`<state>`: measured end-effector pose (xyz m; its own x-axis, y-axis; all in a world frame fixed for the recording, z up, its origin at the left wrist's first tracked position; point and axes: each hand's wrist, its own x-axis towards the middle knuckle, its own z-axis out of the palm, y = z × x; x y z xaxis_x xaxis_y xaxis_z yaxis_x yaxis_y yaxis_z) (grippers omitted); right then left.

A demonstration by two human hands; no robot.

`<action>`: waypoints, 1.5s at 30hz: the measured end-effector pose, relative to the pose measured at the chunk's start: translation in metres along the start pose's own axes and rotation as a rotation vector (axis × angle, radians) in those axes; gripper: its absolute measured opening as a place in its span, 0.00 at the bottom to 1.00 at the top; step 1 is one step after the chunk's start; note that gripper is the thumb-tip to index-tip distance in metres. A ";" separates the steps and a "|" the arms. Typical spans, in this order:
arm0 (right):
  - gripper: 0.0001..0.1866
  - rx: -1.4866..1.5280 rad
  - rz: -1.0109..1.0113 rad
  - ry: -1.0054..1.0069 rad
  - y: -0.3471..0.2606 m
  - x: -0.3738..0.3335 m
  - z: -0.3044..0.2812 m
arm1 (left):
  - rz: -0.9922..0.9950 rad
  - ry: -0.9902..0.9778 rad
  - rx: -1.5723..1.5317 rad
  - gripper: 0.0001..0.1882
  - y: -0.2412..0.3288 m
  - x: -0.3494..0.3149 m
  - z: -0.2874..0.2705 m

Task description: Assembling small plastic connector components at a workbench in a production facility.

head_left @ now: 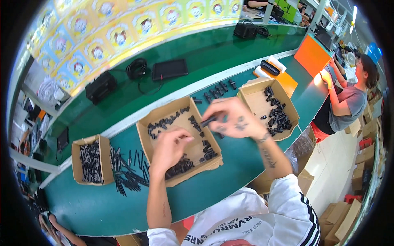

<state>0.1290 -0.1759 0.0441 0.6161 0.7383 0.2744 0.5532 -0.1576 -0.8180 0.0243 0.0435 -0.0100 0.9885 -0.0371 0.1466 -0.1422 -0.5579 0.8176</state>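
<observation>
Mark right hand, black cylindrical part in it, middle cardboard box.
Right hand [237,119], head view: back of hand.
Black cylindrical part [208,121], head view: exposed end.
Middle cardboard box [183,124], head view: bare floor.

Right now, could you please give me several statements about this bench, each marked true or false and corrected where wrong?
1. The right hand holds a small black part. True.
2. Loose black sticks lie on the green tabletop between the left cardboard box and the middle cardboard box. True.
3. The left hand is over the left cardboard box. False: it is over the middle cardboard box.
4. The right cardboard box is empty. False: black pieces lie in it.
5. A co-worker in a grey top is at the right of the view. True.
</observation>
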 end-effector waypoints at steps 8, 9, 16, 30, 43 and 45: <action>0.11 0.225 -0.229 0.064 -0.016 0.037 0.043 | -0.026 0.602 -0.584 0.10 0.030 -0.006 -0.007; 0.12 0.200 -0.243 0.078 -0.015 0.037 0.041 | -0.028 0.645 -0.583 0.11 0.032 -0.005 -0.004; 0.14 0.329 -0.265 0.063 -0.012 0.033 0.021 | 0.053 0.558 -0.877 0.10 0.028 0.001 -0.003; 0.16 0.165 -0.448 0.168 -0.012 0.023 0.001 | -0.015 0.457 -1.258 0.12 0.041 0.003 0.012; 0.15 0.157 -0.592 0.236 -0.018 0.022 0.008 | 0.087 0.530 -1.141 0.10 0.061 -0.005 0.010; 0.14 0.155 -0.592 0.241 -0.017 0.024 0.010 | 0.120 0.500 -1.163 0.09 0.063 -0.006 0.009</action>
<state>0.1287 -0.1488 0.0595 0.3504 0.5006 0.7916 0.7614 0.3399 -0.5520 0.0103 0.0016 0.0357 0.8754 0.4204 0.2386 -0.4406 0.4907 0.7517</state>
